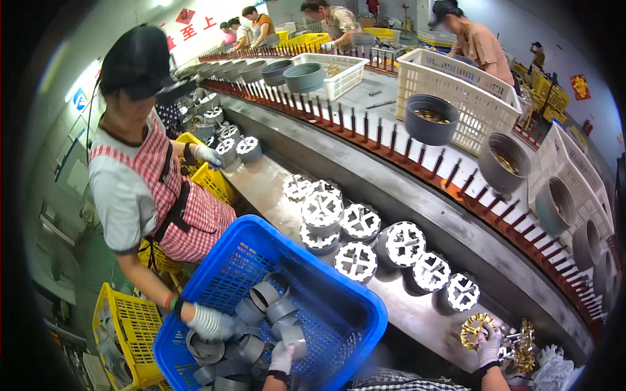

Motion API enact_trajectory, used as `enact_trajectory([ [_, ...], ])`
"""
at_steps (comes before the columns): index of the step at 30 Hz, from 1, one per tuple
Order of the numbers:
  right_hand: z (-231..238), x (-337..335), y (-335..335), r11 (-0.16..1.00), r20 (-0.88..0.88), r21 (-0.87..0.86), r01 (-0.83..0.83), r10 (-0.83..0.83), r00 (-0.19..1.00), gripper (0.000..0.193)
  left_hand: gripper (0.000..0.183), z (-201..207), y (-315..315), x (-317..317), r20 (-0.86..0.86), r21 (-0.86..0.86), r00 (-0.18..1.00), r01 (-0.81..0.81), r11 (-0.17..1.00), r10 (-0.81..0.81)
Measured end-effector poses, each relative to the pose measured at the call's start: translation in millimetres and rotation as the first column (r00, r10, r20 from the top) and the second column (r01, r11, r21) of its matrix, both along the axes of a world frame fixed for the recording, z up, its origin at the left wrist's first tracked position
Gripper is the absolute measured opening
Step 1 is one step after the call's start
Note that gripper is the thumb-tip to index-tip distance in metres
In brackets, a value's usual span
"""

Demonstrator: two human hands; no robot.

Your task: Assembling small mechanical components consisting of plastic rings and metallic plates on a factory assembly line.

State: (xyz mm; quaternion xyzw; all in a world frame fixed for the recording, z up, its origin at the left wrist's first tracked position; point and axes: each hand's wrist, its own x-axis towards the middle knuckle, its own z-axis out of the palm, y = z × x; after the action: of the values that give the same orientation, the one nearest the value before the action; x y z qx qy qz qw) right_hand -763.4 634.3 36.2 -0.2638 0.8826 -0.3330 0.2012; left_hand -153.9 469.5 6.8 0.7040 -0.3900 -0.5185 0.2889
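Note:
My left hand, in a white glove, reaches into the blue plastic basket and grips a grey plastic pipe ring. Several similar grey rings lie loose around it. At the lower right, my gloved right hand is closed on the edge of a gold-coloured spoked ring, just above the metal bench. Beside that hand is a small pile of gold and silver metal parts. A co-worker's gloved hand is also in the basket, left of mine.
Grey cylinders with white-lit spoked tops stand grouped on the metal bench. Behind runs a curved rail of upright pins, some carrying grey cups. White crates stand beyond. A yellow crate sits at left, beside the co-worker.

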Motion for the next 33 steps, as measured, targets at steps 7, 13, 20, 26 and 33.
enact_trajectory([
  [7, -22, -11, 11, 0.935, 0.209, -0.302, 0.187, -0.126, 0.970, 0.035, 0.047, 161, -2, -47, -0.171, -0.461, 0.985, -0.076, 0.884, -0.004],
  [13, -85, -21, 37, 0.848, 0.465, -0.408, 0.338, -0.125, 0.877, 0.031, 0.026, 186, -8, -147, -0.493, -0.459, 0.855, -0.102, 0.882, -0.158],
  [20, -47, -45, 39, 0.936, 0.110, -0.350, 0.036, 0.003, 0.994, 0.028, 0.035, 124, 2, -318, -0.838, -0.075, 0.499, 0.293, 0.953, -0.219],
  [26, -5, -83, 41, 0.725, 0.635, -0.548, 0.417, 0.036, 0.772, 0.031, 0.032, 47, 26, -414, -0.881, 0.220, 0.472, 0.435, 0.873, -0.013],
  [33, 19, -108, 83, 0.555, 0.755, -0.588, 0.588, 0.118, 0.645, 0.028, 0.032, 6, 62, -479, -0.918, 0.253, 0.396, 0.558, 0.790, 0.014],
])
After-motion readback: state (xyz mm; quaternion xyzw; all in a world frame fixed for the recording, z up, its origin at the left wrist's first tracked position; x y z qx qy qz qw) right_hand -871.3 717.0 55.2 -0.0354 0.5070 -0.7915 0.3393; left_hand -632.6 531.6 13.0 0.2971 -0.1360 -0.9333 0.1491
